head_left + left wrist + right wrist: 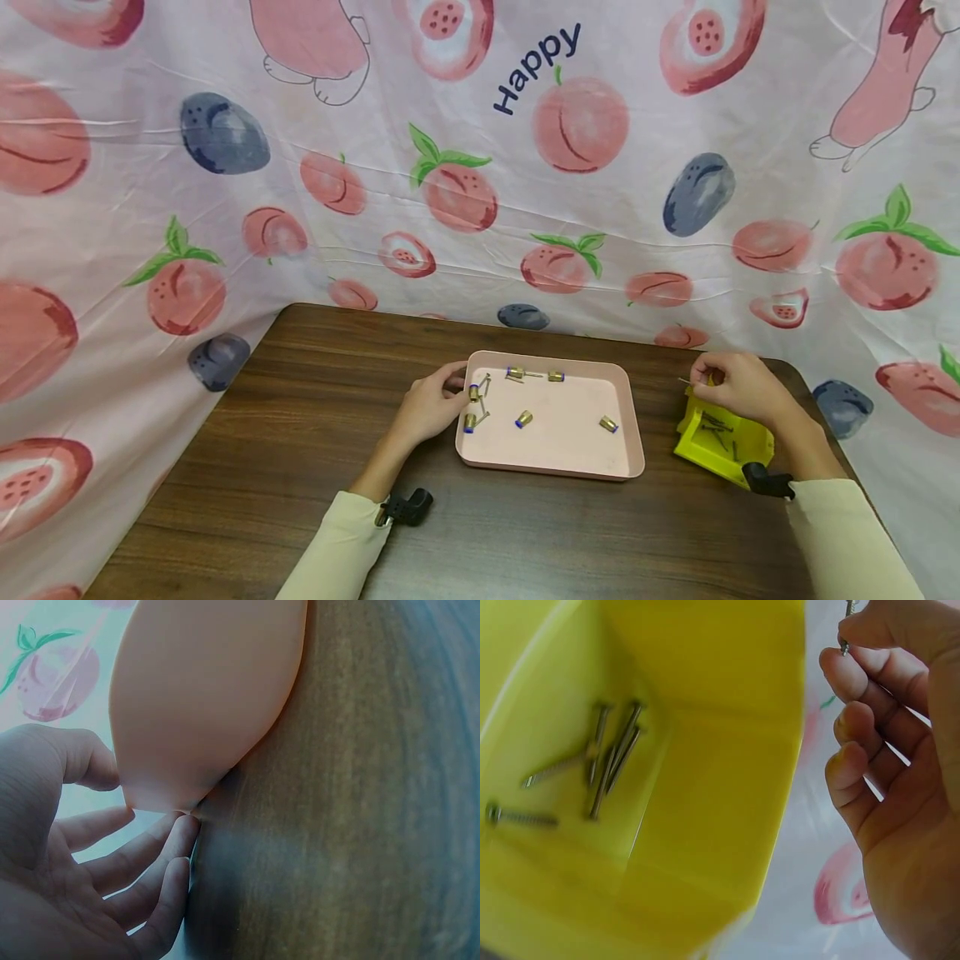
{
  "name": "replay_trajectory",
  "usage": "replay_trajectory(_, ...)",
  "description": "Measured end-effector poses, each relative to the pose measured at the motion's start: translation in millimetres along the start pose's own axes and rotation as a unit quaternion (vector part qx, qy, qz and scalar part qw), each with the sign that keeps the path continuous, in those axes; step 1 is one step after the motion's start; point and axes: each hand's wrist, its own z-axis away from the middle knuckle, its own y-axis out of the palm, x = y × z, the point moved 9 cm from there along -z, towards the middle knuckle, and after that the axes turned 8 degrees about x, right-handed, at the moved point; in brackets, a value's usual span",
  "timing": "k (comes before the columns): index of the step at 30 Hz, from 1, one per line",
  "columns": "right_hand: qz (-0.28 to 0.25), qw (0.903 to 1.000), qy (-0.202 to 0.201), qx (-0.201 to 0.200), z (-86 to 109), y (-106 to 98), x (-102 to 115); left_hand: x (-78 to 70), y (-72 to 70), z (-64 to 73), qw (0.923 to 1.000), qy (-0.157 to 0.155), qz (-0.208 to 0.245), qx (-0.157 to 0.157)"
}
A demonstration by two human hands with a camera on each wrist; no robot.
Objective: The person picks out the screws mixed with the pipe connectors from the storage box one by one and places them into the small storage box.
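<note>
My left hand [431, 408] holds the left edge of the pink tray [555, 468], thumb at the rim and curled fingers against its outer side. In the tray lie several brass fittings with blue rings, one fitting [523, 419] near the middle and another fitting [608, 424] at the right. Several screws [483, 414] lie beside the fittings at the left and back. My right hand [738, 385] is above the back of the yellow bin [705, 458], pinching a screw [845, 646] between thumb and fingertips. More screws [615, 761] lie loose inside the bin.
The tray and bin stand apart on a dark wooden table [330, 358]. A fruit-printed cloth [465, 275] hangs behind and at the sides. Each wrist carries a black camera mount [408, 506].
</note>
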Motion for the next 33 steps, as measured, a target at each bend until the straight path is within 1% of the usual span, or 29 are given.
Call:
replay_trajectory(6, 0.015, 0.9997, 0.000, -0.020, 16.1, -6.1, -15.7, -2.1, -0.8, 0.6, 1.0000, 0.004, -0.002, -0.003)
replay_trajectory(9, 0.025, 0.9993, 0.015, -0.023, 23.5, -7.2, -25.9, -2.2, -0.8, 0.6, 1.0000, 0.006, -0.005, -0.003)
replay_trajectory(13, 0.035, 0.9983, 0.046, -0.012, 31.1, -5.6, -39.5, -0.7, -0.3, 0.1, 1.0000, 0.004, -0.005, -0.002)
replay_trajectory(18, 0.043, 0.9962, 0.074, 0.015, 35.6, -2.3, -49.2, -0.5, -0.2, 0.2, 1.0000, 0.002, -0.002, -0.001)
replay_trajectory(21, 0.048, 0.9947, 0.086, 0.030, 36.6, 0.4, -52.0, -1.8, -0.5, 0.9, 1.0000, 0.002, 0.000, -0.001)
replay_trajectory(26, 0.045, 0.9919, 0.110, 0.044, 37.6, 4.3, -54.5, -3.9, -1.7, 2.5, 1.0000, -0.001, 0.000, -0.004)
replay_trajectory(29, 0.044, 0.9898, 0.127, 0.048, 38.3, 5.5, -55.6, -4.7, -1.4, 2.9, 1.0000, -0.001, -0.001, -0.003)
replay_trajectory(33, 0.047, 0.9881, 0.138, 0.049, 37.6, 5.3, -54.8, -5.5, -1.3, 3.3, 1.0000, 0.000, 0.003, -0.005)
